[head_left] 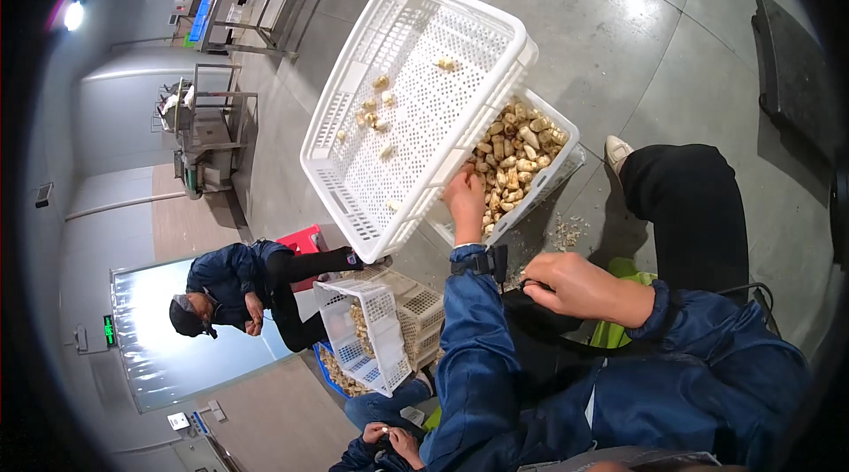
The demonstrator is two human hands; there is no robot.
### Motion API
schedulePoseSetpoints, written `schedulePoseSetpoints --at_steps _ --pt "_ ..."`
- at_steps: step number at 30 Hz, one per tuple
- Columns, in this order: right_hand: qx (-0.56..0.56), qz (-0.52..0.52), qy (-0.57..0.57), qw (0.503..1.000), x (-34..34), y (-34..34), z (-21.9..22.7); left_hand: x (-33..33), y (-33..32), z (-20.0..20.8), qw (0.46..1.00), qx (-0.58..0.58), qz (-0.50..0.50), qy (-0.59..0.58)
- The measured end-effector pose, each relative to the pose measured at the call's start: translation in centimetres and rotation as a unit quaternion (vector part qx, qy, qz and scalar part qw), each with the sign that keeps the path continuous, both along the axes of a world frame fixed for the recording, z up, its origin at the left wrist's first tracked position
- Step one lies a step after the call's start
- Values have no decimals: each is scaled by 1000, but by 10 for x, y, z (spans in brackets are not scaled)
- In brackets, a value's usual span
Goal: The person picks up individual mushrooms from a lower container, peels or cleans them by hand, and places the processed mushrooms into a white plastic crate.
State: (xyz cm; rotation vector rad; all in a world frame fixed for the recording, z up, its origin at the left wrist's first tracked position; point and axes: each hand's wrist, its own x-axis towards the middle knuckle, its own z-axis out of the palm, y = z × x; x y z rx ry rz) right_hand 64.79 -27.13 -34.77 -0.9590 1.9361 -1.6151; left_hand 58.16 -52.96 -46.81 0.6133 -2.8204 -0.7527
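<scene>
My left hand [466, 199] reaches over the rim of a white crate [573, 125] filled with short, thick, cream-and-brown pieces [513, 158] that look like mushroom stems. Its fingertips are at the pieces, and I cannot see whether they grip one. My right hand [579, 286] is closed in front of my lap, with a small dark bit showing at its fingers; what it holds is mostly hidden. Over part of the crate rests a larger white perforated basket [354, 180]. Several paler trimmed pieces [370, 118] lie scattered on its bottom.
Small scraps [568, 231] lie on the grey floor near my foot. A dark flat platform [791, 74] is at the right. Two people sit nearby at the lower left, beside white crates [389, 330] and a blue tray [327, 364]. Metal tables [265, 30] stand farther off.
</scene>
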Motion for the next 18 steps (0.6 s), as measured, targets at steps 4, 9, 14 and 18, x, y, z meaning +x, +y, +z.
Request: schedulePoseSetpoints --at_steps 4,9,14,18 --pt "6 18 12 1000 4 -5 -3 28 -29 -24 987 -136 -4 -83" --pt "18 36 24 999 8 -7 -11 39 -35 -29 956 -126 34 -262" --pt "41 42 39 998 9 -5 -8 46 -27 -31 948 -155 26 -278" --pt "34 62 51 996 13 -10 -5 59 -48 -52 949 -171 29 -263"
